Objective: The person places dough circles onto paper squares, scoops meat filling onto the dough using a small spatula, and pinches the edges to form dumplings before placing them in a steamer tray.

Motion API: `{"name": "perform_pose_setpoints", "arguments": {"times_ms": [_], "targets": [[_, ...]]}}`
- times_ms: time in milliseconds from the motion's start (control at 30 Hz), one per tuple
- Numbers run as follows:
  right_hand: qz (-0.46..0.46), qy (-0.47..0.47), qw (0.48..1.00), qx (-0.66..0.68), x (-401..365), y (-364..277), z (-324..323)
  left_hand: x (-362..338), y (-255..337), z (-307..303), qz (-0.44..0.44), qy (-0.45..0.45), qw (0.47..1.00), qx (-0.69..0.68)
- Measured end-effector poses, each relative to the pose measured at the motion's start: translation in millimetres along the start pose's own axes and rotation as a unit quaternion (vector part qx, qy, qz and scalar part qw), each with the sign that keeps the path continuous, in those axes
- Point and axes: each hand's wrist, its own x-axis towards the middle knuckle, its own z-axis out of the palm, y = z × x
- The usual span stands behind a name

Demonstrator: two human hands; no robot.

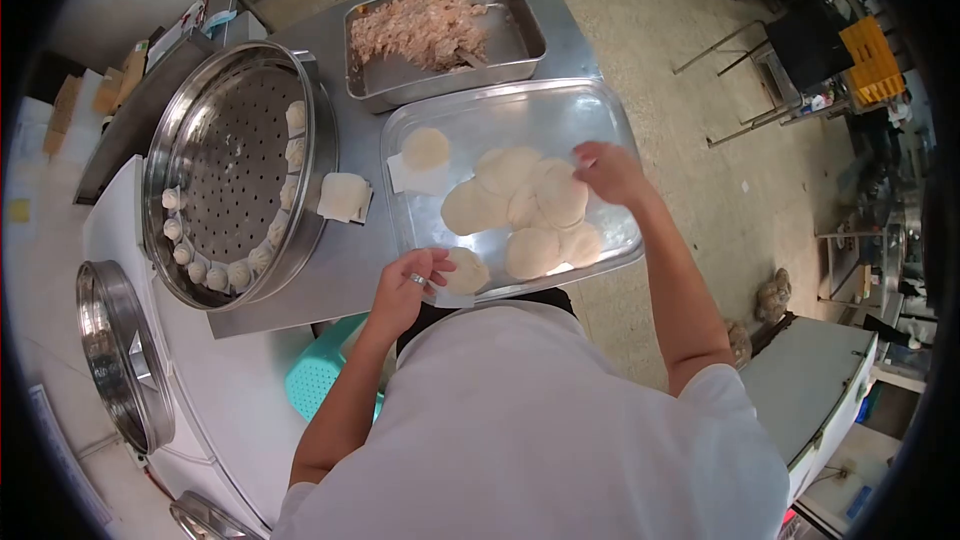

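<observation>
My left hand [408,285], with a ring on one finger, is closed at the left edge of a round dough wrapper [467,271]. White paper shows under this wrapper, which is over the near left corner of the metal tray [612,100]. At the right side of the overlapping pile of dough wrappers [560,192], my right hand [610,172] has its fingers drawn together. What they hold, if anything, is hidden. Another round wrapper [426,149] lies on a paper square [415,178] at the tray's left.
A deep pan [520,25] of minced filling [425,28] stands beyond the tray. Left of it is a perforated steamer [225,155] with several filled buns [240,275] along its rim. Stacked paper squares [345,197] lie between. A turquoise basket [315,380] sits below.
</observation>
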Motion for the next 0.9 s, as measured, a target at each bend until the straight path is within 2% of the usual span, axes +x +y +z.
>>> {"name": "perform_pose_setpoints", "arguments": {"times_ms": [67,100,200,300,400,500,600,667,733,800,900], "targets": [[-0.053,-0.082,0.994,-0.046,-6,3,7,-2,-2,13,0.001,0.021,1.0,0.001],[-0.017,-0.105,0.994,-0.027,-9,-7,3,-2,-4,20,0.004,0.023,1.0,-0.013],[0.012,-0.132,0.991,-0.009,-5,-4,1,-4,-11,43,0.01,0.028,0.999,-0.045],[-0.191,-0.078,0.979,-0.004,0,2,5,-1,-11,65,0.009,0.021,0.999,-0.049],[-0.16,-0.142,0.977,-0.019,5,-2,4,2,-4,80,-0.005,0.022,0.999,-0.043],[-0.089,-0.187,0.977,-0.057,11,-9,-7,6,9,90,-0.014,0.023,0.999,-0.04],[-0.124,-0.157,0.974,-0.105,13,-10,-6,8,15,96,-0.018,0.03,0.998,-0.048],[-0.087,-0.167,0.978,-0.09,8,-23,-13,4,20,97,-0.015,0.036,0.998,-0.052],[-0.068,-0.128,0.989,0.004,-1,-16,-9,2,18,97,-0.009,0.04,0.997,-0.065],[-0.078,-0.149,0.985,-0.022,-3,-9,-8,-1,20,93,-0.012,0.04,0.997,-0.063],[-0.033,-0.144,0.989,-0.019,-19,-25,-21,6,8,83,-0.016,0.03,0.997,-0.071]]}}
